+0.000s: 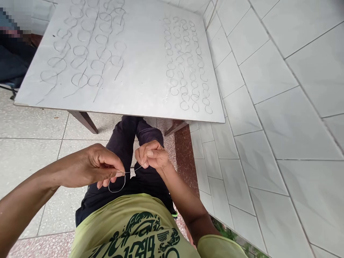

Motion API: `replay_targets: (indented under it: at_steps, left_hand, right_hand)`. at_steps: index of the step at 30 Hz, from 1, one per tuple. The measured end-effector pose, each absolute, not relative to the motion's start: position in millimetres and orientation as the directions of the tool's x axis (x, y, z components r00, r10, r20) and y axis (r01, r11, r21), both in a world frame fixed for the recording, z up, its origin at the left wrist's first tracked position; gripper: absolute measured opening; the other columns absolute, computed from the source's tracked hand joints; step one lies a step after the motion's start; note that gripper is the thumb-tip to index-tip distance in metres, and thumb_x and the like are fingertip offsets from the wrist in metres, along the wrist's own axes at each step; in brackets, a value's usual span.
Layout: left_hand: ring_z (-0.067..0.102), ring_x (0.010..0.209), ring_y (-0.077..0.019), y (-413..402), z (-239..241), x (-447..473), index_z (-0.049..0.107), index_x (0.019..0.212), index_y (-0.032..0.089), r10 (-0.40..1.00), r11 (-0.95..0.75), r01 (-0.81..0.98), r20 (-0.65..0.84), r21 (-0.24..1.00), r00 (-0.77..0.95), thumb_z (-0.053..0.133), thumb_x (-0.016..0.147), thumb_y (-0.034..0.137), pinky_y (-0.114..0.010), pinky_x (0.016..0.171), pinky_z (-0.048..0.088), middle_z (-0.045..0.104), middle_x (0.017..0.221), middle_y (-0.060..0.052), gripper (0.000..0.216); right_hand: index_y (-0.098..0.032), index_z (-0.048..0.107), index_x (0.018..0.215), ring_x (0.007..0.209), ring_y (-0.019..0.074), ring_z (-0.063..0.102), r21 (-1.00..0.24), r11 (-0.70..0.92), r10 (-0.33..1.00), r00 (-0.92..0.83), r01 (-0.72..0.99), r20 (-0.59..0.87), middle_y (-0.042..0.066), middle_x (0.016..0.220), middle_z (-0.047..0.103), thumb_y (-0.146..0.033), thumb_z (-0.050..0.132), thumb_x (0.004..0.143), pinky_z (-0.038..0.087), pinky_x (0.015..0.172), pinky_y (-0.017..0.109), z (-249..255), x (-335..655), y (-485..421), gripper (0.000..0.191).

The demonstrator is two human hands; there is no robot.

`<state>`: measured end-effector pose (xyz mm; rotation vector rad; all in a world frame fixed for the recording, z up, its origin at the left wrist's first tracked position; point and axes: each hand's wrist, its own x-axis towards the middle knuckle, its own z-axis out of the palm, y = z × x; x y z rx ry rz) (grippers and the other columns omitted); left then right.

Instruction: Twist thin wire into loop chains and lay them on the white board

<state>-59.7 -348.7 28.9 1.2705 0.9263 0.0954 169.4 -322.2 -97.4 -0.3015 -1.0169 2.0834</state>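
Observation:
A thin wire [117,191] with a round loop at one end is stretched between my two hands above my lap. My left hand [100,166] is closed, pinching the wire where the loop meets the straight part, and the loop hangs below the fingertips. My right hand [152,154] is closed on the straight end, a short way to the right. On the white table [142,89] lie rows of looped wires with straight tails [80,50] at the left. Smaller curled wire pieces [184,105] lie in columns at the right.
The table's front edge is just beyond my knees, with wooden legs [84,122] beneath. A white tiled wall [258,118] runs close along the right side. Dark cloth [13,59] is at the far left. Below is a speckled tile floor [29,157].

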Motion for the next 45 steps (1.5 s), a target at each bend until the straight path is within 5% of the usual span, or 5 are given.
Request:
replay_targets:
  at_steps: [8,13,25,31,45]
  left_hand:
    - [0.067,0.059,-0.0157,-363,5,-69,0.080,0.088,0.022,0.789,0.302,0.402,-0.464,0.864,0.403,0.067,0.087,0.043,-0.024,0.055,0.057,0.073,0.073,-0.005,0.025]
    - [0.066,0.060,-0.0134,-374,-15,-58,0.078,0.095,0.022,0.915,0.145,0.454,-0.294,0.879,0.277,0.062,0.092,0.039,-0.021,0.055,0.056,0.072,0.074,-0.002,0.023]
    - [0.066,0.056,-0.0147,-372,-23,-55,0.075,0.084,0.019,0.732,0.460,0.271,-0.534,0.846,0.424,0.070,0.086,0.043,-0.023,0.048,0.056,0.070,0.070,-0.004,0.025]
    - [0.065,0.057,-0.0135,-376,-39,-43,0.074,0.083,0.016,0.850,0.447,0.154,-0.472,0.881,0.235,0.075,0.082,0.043,-0.024,0.051,0.058,0.072,0.073,-0.005,0.027]
    - [0.068,0.067,-0.0153,-371,-56,-26,0.073,0.094,0.014,0.922,0.361,0.029,-0.362,0.932,0.135,0.076,0.082,0.044,-0.027,0.057,0.060,0.073,0.086,-0.007,0.033]
  right_hand:
    - [-0.015,0.074,0.105,0.072,0.0170,0.064,-0.747,-0.405,0.869,-0.477,-0.527,-0.135,0.009,0.086,0.069,-0.067,0.052,0.092,0.043,0.048,0.024,-89,183,-315,0.058]
    - [-0.016,0.070,0.111,0.078,0.0192,0.070,-0.838,-0.383,0.863,-0.474,-0.389,-0.175,0.011,0.095,0.074,-0.060,0.062,0.090,0.051,0.055,0.026,-87,166,-328,0.050]
    - [-0.017,0.072,0.101,0.056,0.0121,0.067,-0.985,-0.165,0.932,-0.334,-0.045,-0.141,0.003,0.074,0.073,-0.043,0.065,0.092,0.049,0.050,0.022,-85,153,-337,0.028]
    - [-0.019,0.064,0.111,0.066,0.0147,0.070,-0.984,-0.176,0.933,-0.313,0.039,-0.179,0.004,0.079,0.074,-0.054,0.063,0.092,0.047,0.046,0.020,-89,162,-332,0.040]
    - [-0.018,0.070,0.085,0.062,0.0109,0.057,-0.921,-0.327,0.909,-0.335,-0.210,-0.246,0.002,0.075,0.065,-0.048,0.071,0.087,0.041,0.048,0.021,-97,149,-336,0.030]
